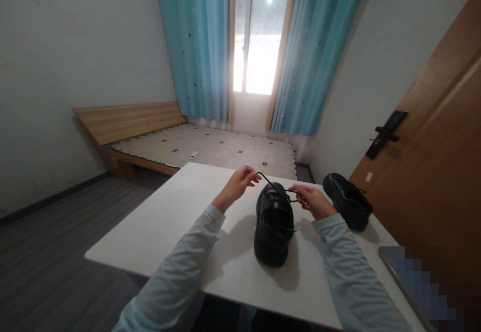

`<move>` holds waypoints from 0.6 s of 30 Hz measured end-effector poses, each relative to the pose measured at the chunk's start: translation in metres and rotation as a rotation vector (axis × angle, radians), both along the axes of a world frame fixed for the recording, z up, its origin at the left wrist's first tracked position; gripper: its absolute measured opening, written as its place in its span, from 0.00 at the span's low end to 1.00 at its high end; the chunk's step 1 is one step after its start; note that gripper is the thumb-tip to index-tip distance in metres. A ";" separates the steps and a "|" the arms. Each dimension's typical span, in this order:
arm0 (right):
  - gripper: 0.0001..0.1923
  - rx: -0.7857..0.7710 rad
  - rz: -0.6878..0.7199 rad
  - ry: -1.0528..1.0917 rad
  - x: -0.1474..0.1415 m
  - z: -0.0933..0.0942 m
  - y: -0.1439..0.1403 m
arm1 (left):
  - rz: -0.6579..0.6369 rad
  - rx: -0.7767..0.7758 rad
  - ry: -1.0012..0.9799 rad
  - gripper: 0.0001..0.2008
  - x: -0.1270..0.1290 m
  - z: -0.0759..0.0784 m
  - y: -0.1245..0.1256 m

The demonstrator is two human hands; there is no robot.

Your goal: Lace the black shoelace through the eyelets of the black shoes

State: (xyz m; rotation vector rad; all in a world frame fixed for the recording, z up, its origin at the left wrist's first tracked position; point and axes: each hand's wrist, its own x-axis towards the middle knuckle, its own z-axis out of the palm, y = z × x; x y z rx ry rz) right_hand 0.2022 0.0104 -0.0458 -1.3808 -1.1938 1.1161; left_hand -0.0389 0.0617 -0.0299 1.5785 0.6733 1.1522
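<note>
A black shoe [273,252] stands upright on the white table [169,222], its toe pointing away from me and its opening toward me. My left hand [243,178], to the left of the toe, pinches a black shoelace [266,178] that runs up from the shoe. On the other side my right hand [310,199] is closed on the lace too, just right of the shoe's tongue area. One loose lace end hangs over the shoe opening and sticks out on the right. Both hands are raised a little above the table.
A second black shoe [349,202] rests at the table's right edge, beyond my right hand. A blurred flat object [409,282] lies at the lower right. Behind the table is a bed [210,141] with a small white item [194,155] on it. A wooden door [428,182] stands at right.
</note>
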 end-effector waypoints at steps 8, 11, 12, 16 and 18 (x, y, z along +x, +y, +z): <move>0.18 0.109 -0.020 -0.322 -0.002 0.000 0.000 | -0.202 -0.356 -0.627 0.10 0.007 -0.002 -0.004; 0.18 0.125 0.020 -0.307 0.006 -0.002 0.001 | -0.153 -0.394 -0.799 0.07 0.004 -0.003 0.000; 0.18 0.135 0.035 -0.302 0.010 -0.002 0.001 | -0.133 -0.402 -0.838 0.07 0.002 -0.003 0.002; 0.18 0.111 0.135 -0.362 0.019 -0.005 0.002 | -0.068 -0.471 -0.878 0.06 -0.002 -0.006 0.008; 0.17 0.085 0.178 -0.416 0.020 -0.006 0.002 | -0.046 -0.471 -0.869 0.07 -0.004 -0.005 0.008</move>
